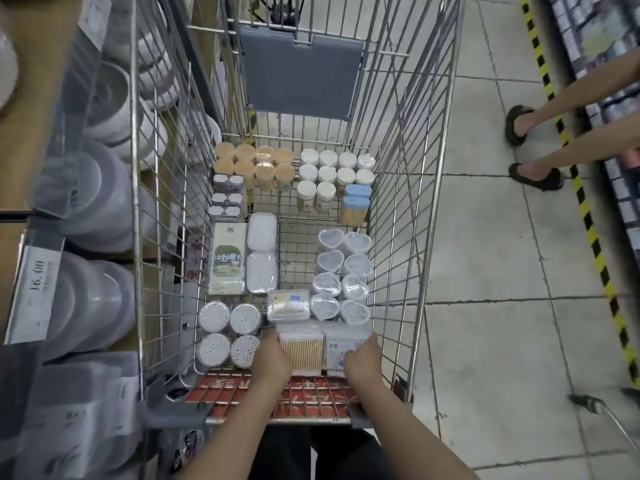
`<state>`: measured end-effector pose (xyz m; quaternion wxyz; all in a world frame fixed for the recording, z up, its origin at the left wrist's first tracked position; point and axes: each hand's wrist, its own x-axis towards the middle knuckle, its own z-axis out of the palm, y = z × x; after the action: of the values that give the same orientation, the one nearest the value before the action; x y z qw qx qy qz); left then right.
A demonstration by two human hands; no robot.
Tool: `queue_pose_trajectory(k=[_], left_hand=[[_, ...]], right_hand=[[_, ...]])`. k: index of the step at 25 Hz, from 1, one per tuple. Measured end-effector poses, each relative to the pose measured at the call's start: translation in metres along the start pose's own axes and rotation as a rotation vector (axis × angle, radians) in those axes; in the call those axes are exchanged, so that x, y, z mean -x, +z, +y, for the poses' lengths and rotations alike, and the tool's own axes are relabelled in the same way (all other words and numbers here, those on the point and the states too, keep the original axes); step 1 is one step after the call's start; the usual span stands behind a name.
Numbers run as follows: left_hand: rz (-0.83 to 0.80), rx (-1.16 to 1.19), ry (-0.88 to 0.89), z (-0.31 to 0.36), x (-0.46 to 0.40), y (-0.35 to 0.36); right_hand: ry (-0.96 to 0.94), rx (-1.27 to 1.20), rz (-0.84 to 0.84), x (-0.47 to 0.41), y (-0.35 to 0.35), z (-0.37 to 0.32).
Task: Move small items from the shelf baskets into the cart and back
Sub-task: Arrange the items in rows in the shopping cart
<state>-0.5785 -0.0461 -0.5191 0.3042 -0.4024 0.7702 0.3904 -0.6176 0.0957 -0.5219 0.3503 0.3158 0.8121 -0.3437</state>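
A wire shopping cart [420, 237] fills the middle of the view, its floor covered with small packed items in rows. At the near end lie two flat packs: a pack of wooden cotton swabs [302, 351] and a white and blue swab pack [341, 351]. My left hand [272, 362] rests on the left edge of the wooden swab pack, fingers curled around it. My right hand [363, 358] grips the right side of the white and blue pack. Round swab tubs [228, 332] sit just left of my left hand.
Heart-shaped clear boxes [343, 275], white-capped jars [334, 171] and toothpick tubs [256, 164] fill the rest of the cart. Shelves of plastic containers [86, 216] stand close on the left. Another person's legs [540, 147] are on the tiled aisle at right, beside a yellow-black floor stripe [588, 220].
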Motion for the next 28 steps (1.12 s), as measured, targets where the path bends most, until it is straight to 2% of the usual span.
queue_pose_trajectory(k=[6,12,18,25,28], left_hand=[[-0.036,0.016,-0.004,-0.006,-0.004,0.001],[-0.08,0.054,-0.008,-0.014,-0.011,0.001],[-0.097,0.049,0.023,-0.019,-0.016,0.0],[-0.162,0.073,-0.007,-0.027,-0.019,-0.003],[-0.205,0.062,0.004,-0.029,-0.015,-0.012]], right_hand=[[0.17,-0.113,-0.125,-0.004,-0.004,-0.003],[0.145,-0.024,-0.184,-0.01,-0.012,-0.001],[0.147,0.221,-0.031,-0.005,0.003,-0.003],[0.199,0.092,-0.165,-0.011,0.004,0.007],[0.137,0.113,-0.18,0.004,-0.011,-0.001]])
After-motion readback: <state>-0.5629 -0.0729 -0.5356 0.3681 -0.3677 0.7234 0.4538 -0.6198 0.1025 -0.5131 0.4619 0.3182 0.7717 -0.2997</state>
